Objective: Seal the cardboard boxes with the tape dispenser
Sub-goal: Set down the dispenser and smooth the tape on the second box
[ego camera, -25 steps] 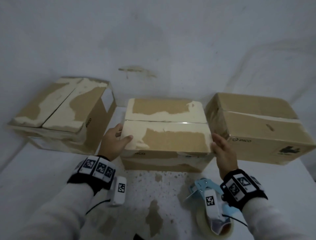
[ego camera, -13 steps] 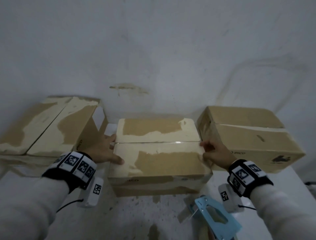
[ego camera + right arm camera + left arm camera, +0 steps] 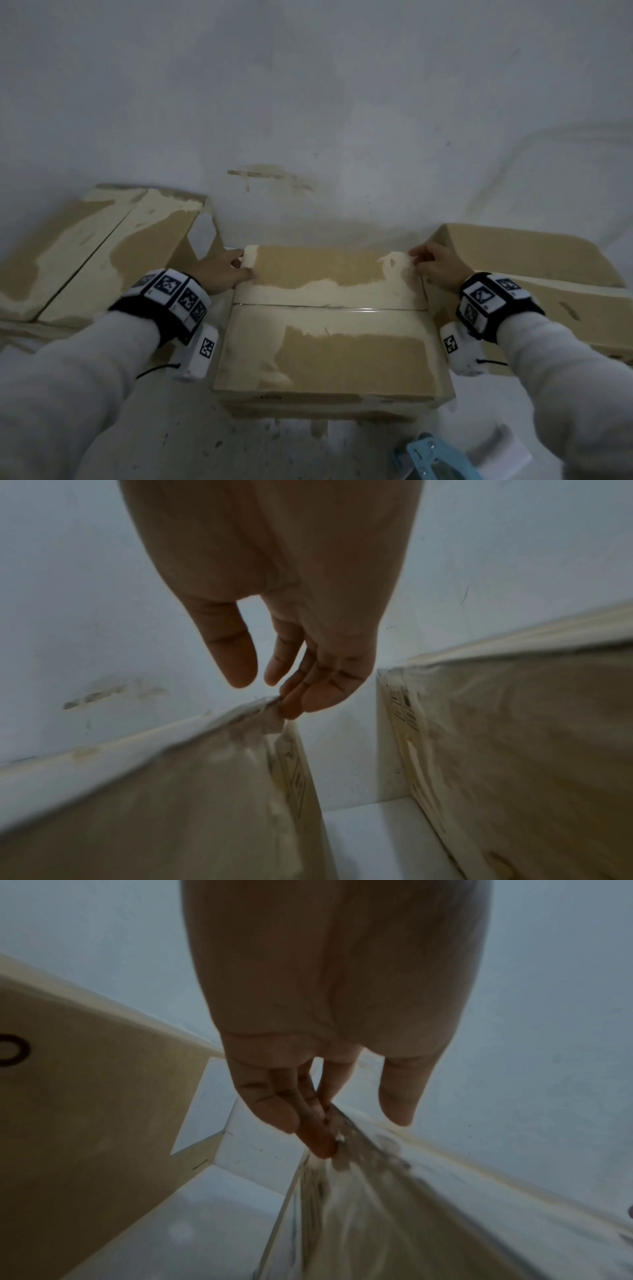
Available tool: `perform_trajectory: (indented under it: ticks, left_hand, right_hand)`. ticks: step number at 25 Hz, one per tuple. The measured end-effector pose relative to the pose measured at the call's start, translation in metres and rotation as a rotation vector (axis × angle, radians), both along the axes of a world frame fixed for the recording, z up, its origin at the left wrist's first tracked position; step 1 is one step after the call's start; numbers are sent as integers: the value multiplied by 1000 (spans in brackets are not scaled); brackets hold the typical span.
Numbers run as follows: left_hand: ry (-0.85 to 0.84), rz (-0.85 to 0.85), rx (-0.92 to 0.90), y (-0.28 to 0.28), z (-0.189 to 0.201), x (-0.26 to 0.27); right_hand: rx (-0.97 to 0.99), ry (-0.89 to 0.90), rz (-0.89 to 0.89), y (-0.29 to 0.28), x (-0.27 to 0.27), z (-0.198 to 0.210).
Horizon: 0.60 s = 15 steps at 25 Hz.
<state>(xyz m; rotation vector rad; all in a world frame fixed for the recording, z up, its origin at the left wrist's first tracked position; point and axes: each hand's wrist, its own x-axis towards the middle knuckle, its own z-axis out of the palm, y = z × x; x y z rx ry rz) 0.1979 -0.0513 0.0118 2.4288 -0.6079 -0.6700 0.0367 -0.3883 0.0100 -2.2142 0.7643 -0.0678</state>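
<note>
We had both hands on the middle box (image 3: 329, 315): left hand (image 3: 222, 270) and right hand (image 3: 436, 265) loosely touching its ten and two o'clock corners; light, stiff, best gripped at the corners.

Middle cardboard box (image 3: 342, 346): brown, with pale cream patches where the surface is torn. Left box (image 3: 102, 260): same brown and cream. Right box (image 3: 534, 274): plain brown. Tape dispenser (image 3: 435, 459), near the middle box: light blue. Wristbands (image 3: 168, 301): black with white-and-black square markers. Sleeves (image 3: 68, 394): white.
</note>
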Motion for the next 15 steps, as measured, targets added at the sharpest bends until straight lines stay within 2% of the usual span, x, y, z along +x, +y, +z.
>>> perform_trajectory:
  ticks: [9, 12, 15]
  left_hand:
    - [93, 128, 19, -7, -18, 32]
    - [-5, 117, -27, -8, -15, 46]
    - [-77, 8, -53, -15, -11, 47]
  right_hand:
    - [95, 93, -42, -10, 19, -9]
    - [23, 92, -3, -11, 23, -6]
    - [-2, 98, 77, -8, 33, -4]
